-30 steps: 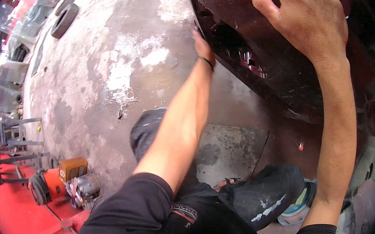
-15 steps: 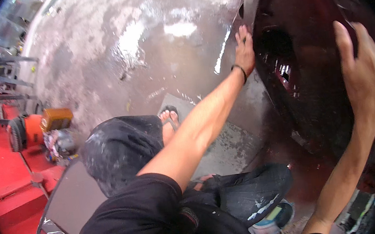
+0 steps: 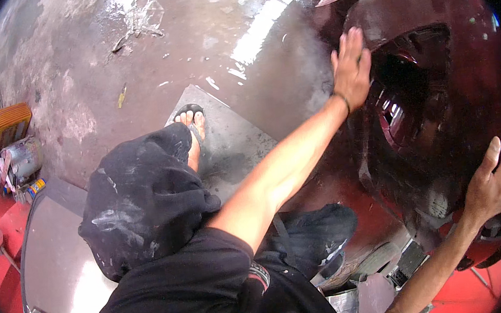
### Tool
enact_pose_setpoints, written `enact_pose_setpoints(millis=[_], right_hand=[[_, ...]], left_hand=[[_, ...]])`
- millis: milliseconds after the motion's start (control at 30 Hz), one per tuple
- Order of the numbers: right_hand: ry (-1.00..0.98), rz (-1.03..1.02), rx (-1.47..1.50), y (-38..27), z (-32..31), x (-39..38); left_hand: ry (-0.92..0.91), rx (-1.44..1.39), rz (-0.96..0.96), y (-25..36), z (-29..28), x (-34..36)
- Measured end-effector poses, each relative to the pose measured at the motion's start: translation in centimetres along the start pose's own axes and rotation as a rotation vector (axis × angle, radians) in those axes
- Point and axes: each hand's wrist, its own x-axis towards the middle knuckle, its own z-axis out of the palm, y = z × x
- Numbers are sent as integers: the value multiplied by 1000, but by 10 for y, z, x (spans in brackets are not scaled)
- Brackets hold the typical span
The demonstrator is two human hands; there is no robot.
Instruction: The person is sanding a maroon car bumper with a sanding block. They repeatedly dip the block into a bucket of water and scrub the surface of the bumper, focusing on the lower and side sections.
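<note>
A large dark maroon car bumper (image 3: 472, 54) with a big opening stands on my right. Against its left edge my left hand (image 3: 351, 72) lies with straight fingers and the palm toward the bumper. My right hand (image 3: 489, 186) is at the bumper's lower right side. Its thumb and fingers straddle what looks like the edge, and some fingers are hidden. Through the opening, a shiny reddish inner surface (image 3: 394, 122) shows. A dark band circles my left wrist.
Beneath my sandalled foot (image 3: 193, 123) lies a grey flat sheet (image 3: 230, 140) on the wet, stained floor (image 3: 84, 82). At left are an orange box-shaped part (image 3: 8, 126), a paint-smeared can (image 3: 19, 161) and a dark-rimmed panel (image 3: 58, 244). Crumpled clear plastic (image 3: 144, 18) lies farther off.
The bumper now shows more of its opening, and its outline is turned. My right hand sits lower in view, while the left stays against the left edge. The whole view has shifted.
</note>
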Motion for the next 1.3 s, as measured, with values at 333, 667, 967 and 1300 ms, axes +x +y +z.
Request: enact_pose_setpoints(millis=[333,667,967,1300], right_hand=[[-62,72,11,-13,-10,-7],[-26,52,4,-8,-13,-8],[31,-11,23,-25,-4,-5],[-53,66,-40,-1,-1,-10]], left_hand=[[46,-14,4,-3,23,-70],[141,-81,431,142,37,24],[257,52,328,78,28,33],[54,-67,-260,-21,52,-97]])
